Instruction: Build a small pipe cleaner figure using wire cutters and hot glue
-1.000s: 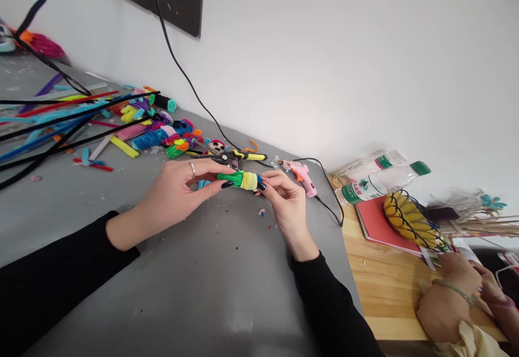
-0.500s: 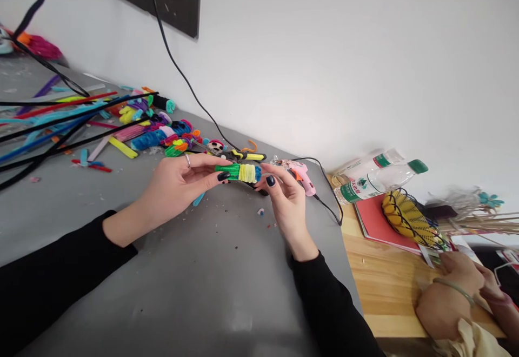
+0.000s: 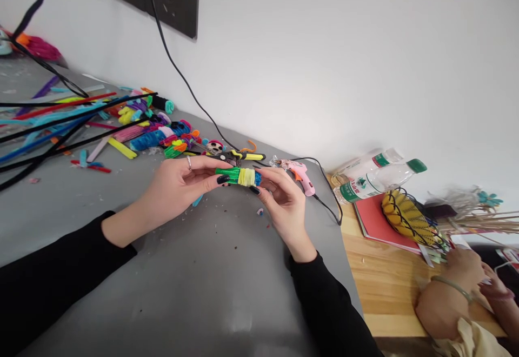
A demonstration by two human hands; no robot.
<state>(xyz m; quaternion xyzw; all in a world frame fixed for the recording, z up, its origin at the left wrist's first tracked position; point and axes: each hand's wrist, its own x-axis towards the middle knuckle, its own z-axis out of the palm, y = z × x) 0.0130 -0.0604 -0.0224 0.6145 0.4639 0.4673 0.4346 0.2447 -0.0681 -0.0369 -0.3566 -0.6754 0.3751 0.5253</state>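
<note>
Between my hands, above the grey table, is a small pipe-cleaner figure (image 3: 246, 177), with a green end, a pale yellow band and a blue end. My left hand (image 3: 178, 181) pinches the green end between thumb and fingers. At the blue end, my right hand (image 3: 284, 197) has its thumb and fingertips closed on the piece. Just behind lie yellow-and-black pliers (image 3: 251, 156), and to the right a pink hot glue gun (image 3: 303, 178). A small googly eye (image 3: 260, 212) rests on the table below my hands.
Loose pipe cleaners (image 3: 60, 124) and several finished-looking fuzzy pieces (image 3: 148, 139) crowd the left. Plastic bottles (image 3: 365, 186), a red folder (image 3: 373, 222) and a yellow basket (image 3: 405, 219) occupy the wooden table (image 3: 373, 286). Another person's hands (image 3: 462, 270) work there. A black cable (image 3: 182, 75) hangs down the wall.
My right thumb has shifted down and left, onto the lower side of the piece near the yellow band. My left hand keeps its pinch. The other person's hands have moved slightly.
</note>
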